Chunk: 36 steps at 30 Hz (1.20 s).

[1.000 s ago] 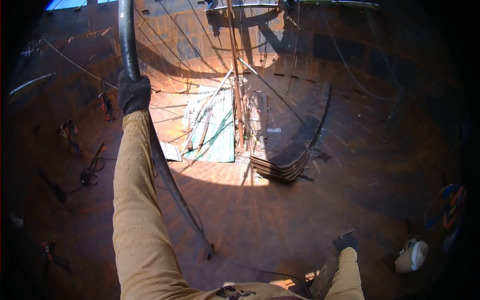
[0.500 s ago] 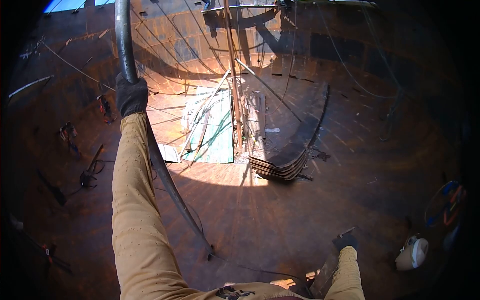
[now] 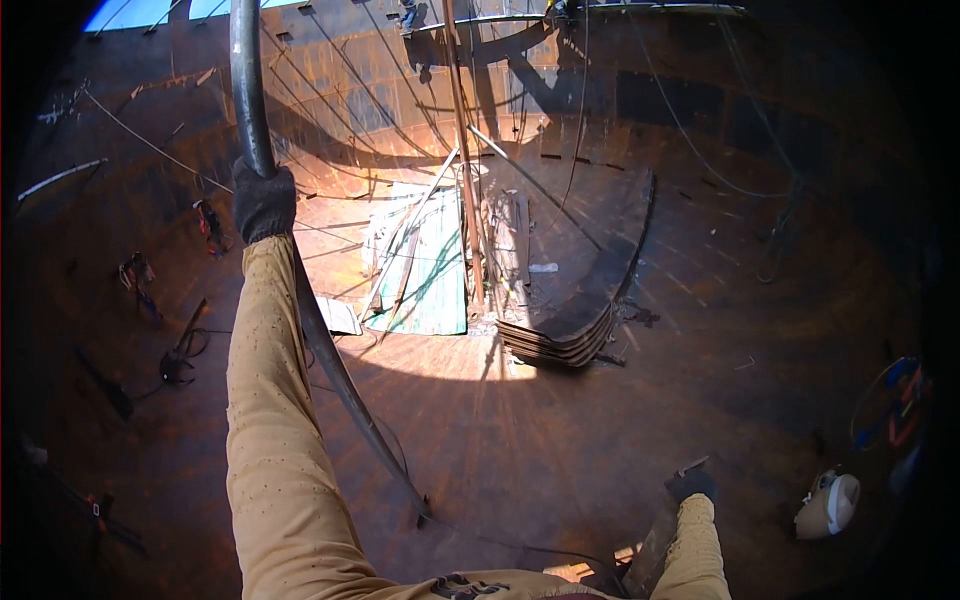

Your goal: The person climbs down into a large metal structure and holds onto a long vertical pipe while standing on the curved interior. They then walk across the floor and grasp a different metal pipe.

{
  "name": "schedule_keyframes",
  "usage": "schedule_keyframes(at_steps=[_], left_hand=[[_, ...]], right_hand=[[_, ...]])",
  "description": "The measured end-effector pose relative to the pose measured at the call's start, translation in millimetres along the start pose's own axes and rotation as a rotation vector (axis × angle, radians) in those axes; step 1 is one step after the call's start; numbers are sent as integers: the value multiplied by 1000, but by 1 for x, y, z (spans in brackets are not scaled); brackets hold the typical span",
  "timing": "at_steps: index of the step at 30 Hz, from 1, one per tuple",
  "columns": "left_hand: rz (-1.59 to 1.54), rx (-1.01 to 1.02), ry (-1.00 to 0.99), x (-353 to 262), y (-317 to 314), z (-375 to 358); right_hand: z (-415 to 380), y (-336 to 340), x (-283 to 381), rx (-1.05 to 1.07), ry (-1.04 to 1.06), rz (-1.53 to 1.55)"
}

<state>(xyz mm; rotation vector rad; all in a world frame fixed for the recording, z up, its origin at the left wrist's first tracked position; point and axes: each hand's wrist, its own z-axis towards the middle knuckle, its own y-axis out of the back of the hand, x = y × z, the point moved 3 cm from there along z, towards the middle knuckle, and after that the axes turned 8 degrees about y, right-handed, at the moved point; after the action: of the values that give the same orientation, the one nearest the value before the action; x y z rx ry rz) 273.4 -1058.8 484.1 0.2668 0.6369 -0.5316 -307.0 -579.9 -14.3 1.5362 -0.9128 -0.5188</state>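
Note:
My left hand (image 3: pixel 264 201), in a black glove at the end of a tan sleeve, is closed around a long curved dark steel bar (image 3: pixel 247 90). The bar rises past the top of the frame and bends down to the rusty floor near the middle bottom. My right hand (image 3: pixel 691 484), also in a black glove, is low at the right and rests on the top of a narrow dark metal piece (image 3: pixel 650 548) that slants down toward the floor; its grip is hard to make out.
A stack of curved steel plates (image 3: pixel 585 300) lies in the middle of the rusty floor (image 3: pixel 520 430), beside a green-and-white sheet (image 3: pixel 432 265) and an upright pole (image 3: pixel 462 150). Clamps and cables lie at the left (image 3: pixel 178 355). A white welding mask (image 3: pixel 828 503) sits at the right.
The view has shifted slightly downward; my left hand stays on the bar at nearly the same place. The right hand has not moved.

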Motion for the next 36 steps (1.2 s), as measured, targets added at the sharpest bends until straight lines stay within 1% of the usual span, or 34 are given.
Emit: schedule_keyframes(at_steps=[3, 5, 6, 11, 15, 18, 20, 23, 26, 29, 33, 36], left_hand=[[-25, 11, -9, 0, 0, -1], [-106, 53, 3, 0, -1, -1], [-148, 73, 10, 1, -2, -1], [-81, -6, -49, 3, -4, 1], [-70, 3, -21, 0, 0, -2], [-141, 44, 14, -3, 2, -4], [-92, 27, 3, 1, -1, -2], [-59, 20, 7, 4, -3, -1], [-70, 4, -12, 7, -5, 1], [-51, 5, -6, 9, -6, 1], [-23, 15, 6, 10, -7, 4], [-69, -21, -26, 3, -2, -1]], right_hand=[[-4, 4, 2, -6, 5, 0], [0, -2, -2, -14, 19, -10], [-1, -2, -2, 14, 22, -19], [-4, 8, 4, 108, -6, -38], [-12, 16, 10, 83, -14, -18], [-10, 16, 9, 86, -17, -3], [-7, 13, 7, 84, -3, -2], [-7, 10, 6, -3, 23, 10], [-13, 18, 11, 42, -16, 22], [-4, 8, 5, 65, -10, -15], [11, -11, -9, 38, 21, -20], [12, -12, -9, 42, 18, -33]])
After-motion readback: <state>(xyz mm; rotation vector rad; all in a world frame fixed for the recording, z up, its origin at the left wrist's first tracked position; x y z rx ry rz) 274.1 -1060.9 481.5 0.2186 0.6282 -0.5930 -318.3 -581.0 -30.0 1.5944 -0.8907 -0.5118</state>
